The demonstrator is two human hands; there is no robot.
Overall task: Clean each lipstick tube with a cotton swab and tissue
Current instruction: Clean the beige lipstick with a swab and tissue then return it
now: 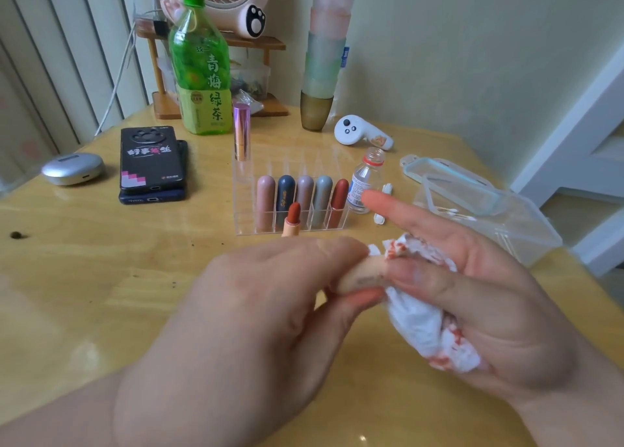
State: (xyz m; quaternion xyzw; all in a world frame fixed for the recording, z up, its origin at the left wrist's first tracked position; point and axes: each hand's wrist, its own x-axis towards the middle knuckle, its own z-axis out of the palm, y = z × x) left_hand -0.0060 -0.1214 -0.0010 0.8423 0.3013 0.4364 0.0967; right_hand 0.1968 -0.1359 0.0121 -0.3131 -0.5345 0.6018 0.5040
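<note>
Lipsticks (305,196), five in a row, stand in the clear rack (290,163). Cotton swabs (449,212) lie in the open plastic box (526,223). Left hand (256,311) pinches a peach tube (358,277) above the counter (101,277); right hand (489,294) squeezes stained tissue (418,321) against it.

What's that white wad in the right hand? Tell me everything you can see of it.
It is a tissue, white, thin and soft-looking, crumpled into a wad and blotched with orange-red smears near its top and bottom. It lies in the right hand, whose fingers curl over it, above the wooden table. Its upper edge is pressed against a peach-coloured tube piece that the left hand pinches.
</note>
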